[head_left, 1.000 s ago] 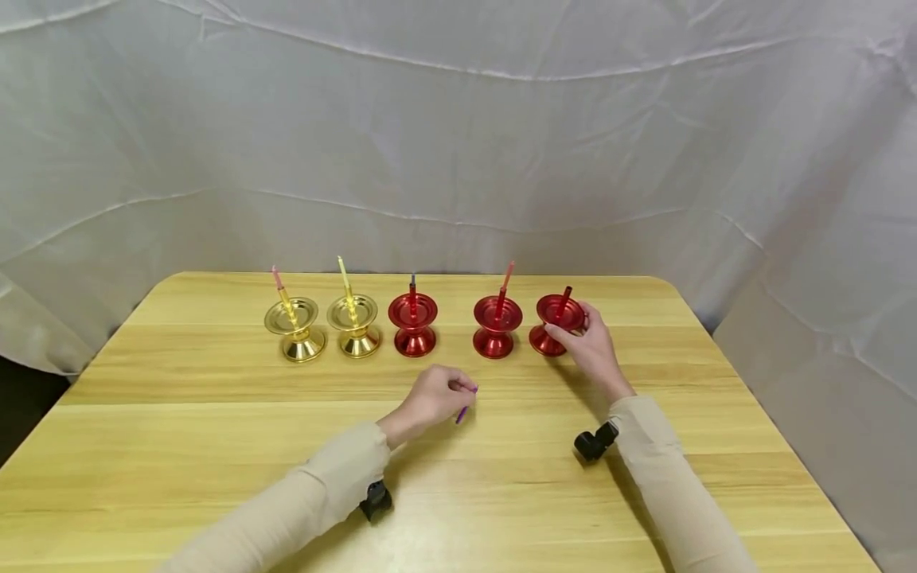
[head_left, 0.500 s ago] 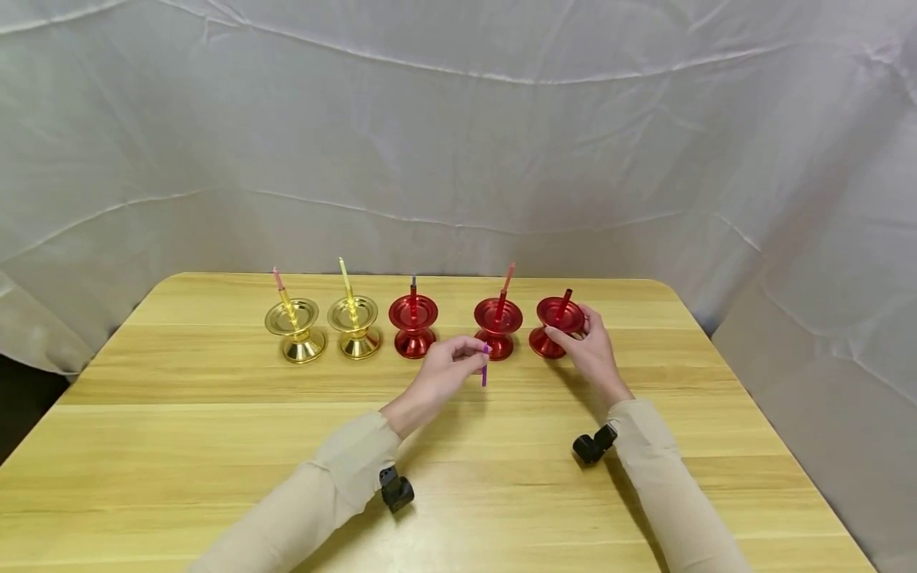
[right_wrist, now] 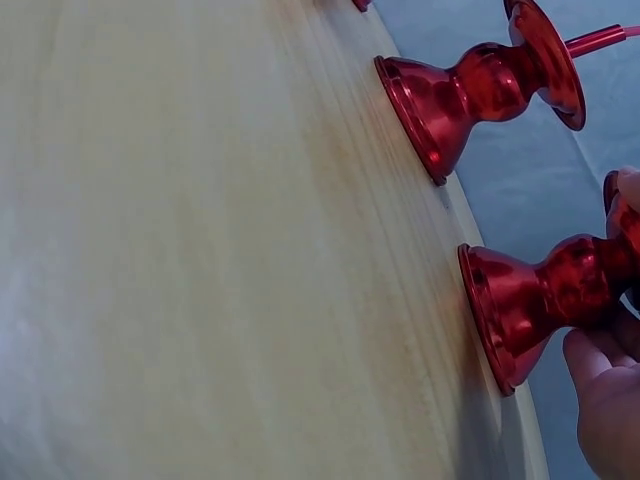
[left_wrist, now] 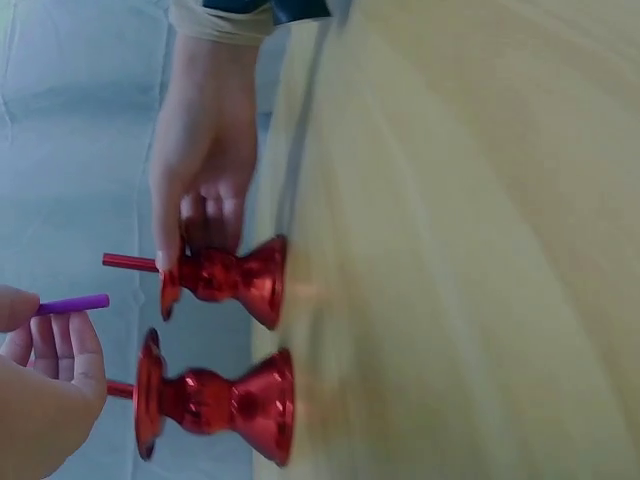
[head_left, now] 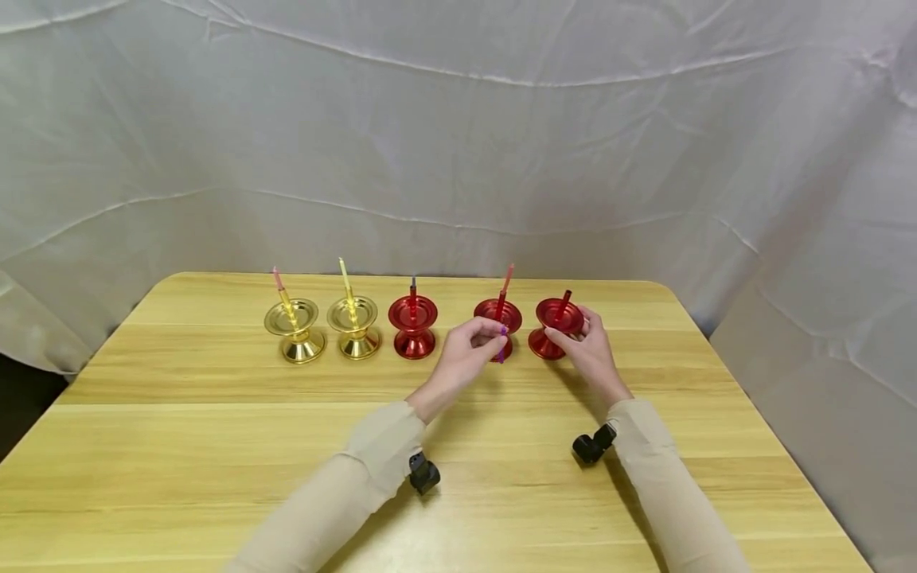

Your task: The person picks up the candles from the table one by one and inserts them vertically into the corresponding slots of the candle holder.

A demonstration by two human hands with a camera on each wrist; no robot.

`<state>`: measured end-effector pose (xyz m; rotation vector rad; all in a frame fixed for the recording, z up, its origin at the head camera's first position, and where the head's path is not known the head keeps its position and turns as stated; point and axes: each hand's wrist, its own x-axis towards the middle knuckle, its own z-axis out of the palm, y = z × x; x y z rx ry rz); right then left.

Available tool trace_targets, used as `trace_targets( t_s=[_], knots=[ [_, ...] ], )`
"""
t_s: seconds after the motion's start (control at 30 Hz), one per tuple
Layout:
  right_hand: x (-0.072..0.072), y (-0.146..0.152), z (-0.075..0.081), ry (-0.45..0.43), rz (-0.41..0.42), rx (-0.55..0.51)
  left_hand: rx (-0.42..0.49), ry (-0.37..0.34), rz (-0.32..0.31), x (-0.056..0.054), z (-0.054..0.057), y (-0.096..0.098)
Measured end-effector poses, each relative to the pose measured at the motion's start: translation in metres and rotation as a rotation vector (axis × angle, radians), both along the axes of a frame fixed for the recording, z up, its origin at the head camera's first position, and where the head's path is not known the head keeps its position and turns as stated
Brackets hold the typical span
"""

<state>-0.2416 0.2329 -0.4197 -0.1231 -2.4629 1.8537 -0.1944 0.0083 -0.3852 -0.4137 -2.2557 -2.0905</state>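
Between thumb and fingertips my left hand (head_left: 464, 354) pinches a thin purple candle (left_wrist: 75, 304), held in front of a red candle holder (head_left: 499, 310) that carries a pinkish-red candle (head_left: 509, 276). At the right end of the row, my right hand (head_left: 591, 354) grips the dish of another red candle holder (head_left: 550, 344), whose upright tube (head_left: 565, 301) has no candle showing. In the right wrist view this holder's base (right_wrist: 510, 310) stands on the table, with my thumb and fingers at its upper part. The left wrist view shows the purple candle's end pointing free of the fingers.
Left of the hands stand a red holder (head_left: 414, 344) with a short dark candle, a gold holder (head_left: 360, 344) with a yellow candle and a gold holder (head_left: 304, 348) with a pink candle. Grey cloth (head_left: 458, 143) hangs behind the wooden table (head_left: 179, 461).
My left hand has lifted the purple candle and carried it right and away from me, to the front of the second red holder from the right. The right hand stays at its holder.
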Motion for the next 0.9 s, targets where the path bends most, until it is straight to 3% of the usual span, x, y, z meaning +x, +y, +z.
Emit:
trace_targets(
  t_s=[0.27, 0.5, 0.73, 0.9],
  knots=[
    [0.001, -0.001, -0.003, 0.03, 0.01, -0.055, 0.048, 0.127, 0.029, -0.012, 0.016, 0.032],
    [0.001, -0.002, -0.005, 0.031, 0.016, -0.076, 0.045, 0.121, 0.045, -0.026, 0.029, 0.062],
    [-0.002, -0.001, -0.006, 0.031, 0.005, -0.074, 0.157, 0.081, 0.057, -0.041, 0.038, 0.088],
    [0.0, -0.003, -0.005, 0.044, 0.004, -0.077, 0.135, 0.093, 0.072, -0.055, 0.04, 0.098]
  ],
)
